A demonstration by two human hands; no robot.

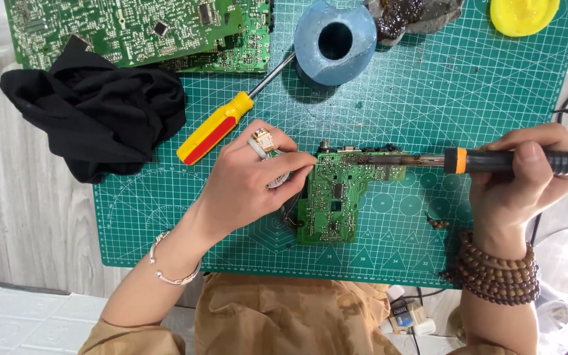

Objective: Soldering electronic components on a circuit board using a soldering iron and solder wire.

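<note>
Fingertips of our left hand (248,181) pinch solder wire at small green circuit board (340,197) on cutting mat (428,98); our right hand (520,174) grips soldering iron (468,160), tip on board's top edge. Risk: 1 slip burns fingers, bridges pads.

A small green circuit board (336,197) lies on a green cutting mat (468,85). The left hand (248,181) pinches its left edge, while the right hand (517,177) grips a soldering iron (494,161) (black handle, orange collar) whose tip rests across the board's top edge. A red-and-yellow screwdriver (221,125) lies above-left of the board.
</note>
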